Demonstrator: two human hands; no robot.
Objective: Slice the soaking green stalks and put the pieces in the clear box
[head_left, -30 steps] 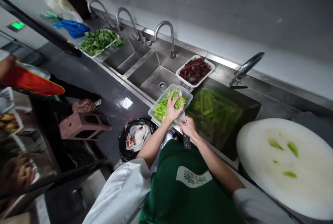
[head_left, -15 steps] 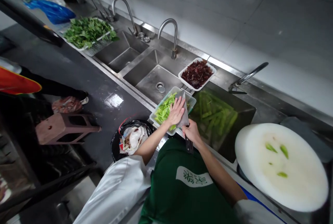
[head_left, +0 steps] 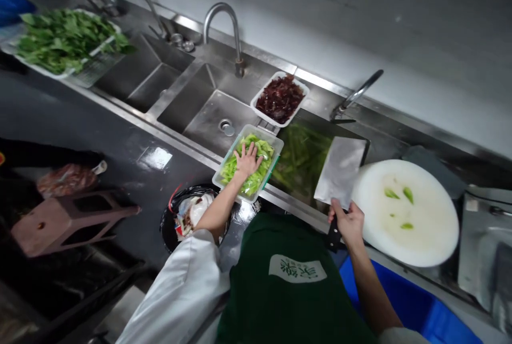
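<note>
My left hand [head_left: 248, 164] lies with fingers spread on cut green vegetable pieces [head_left: 261, 148] in a clear plastic tub [head_left: 276, 144]. The tub rests at the front edge between two sink basins. My right hand [head_left: 349, 222] is closed round the dark handle of a cleaver [head_left: 341, 169], its broad blade pointing away from me above the right-hand basin. Beneath the blade, long green stalks [head_left: 298, 157] lie in water in that basin. Right of the cleaver is a round white cutting board [head_left: 408, 245] with several green scraps on it.
Behind the tub stands a white tray of dark red-brown food [head_left: 280, 100]. Leafy greens [head_left: 66, 40] fill a basket at the far left. Taps [head_left: 224, 8] line the wall. A black-lined bin [head_left: 170, 226] and a pinkish stool [head_left: 60, 221] stand on the floor; a blue container [head_left: 416, 296] is lower right.
My right hand has carried the cleaver from over the tub to the right, towards the cutting board. My left hand now presses on the vegetable pieces instead of against the blade. The view has shifted right.
</note>
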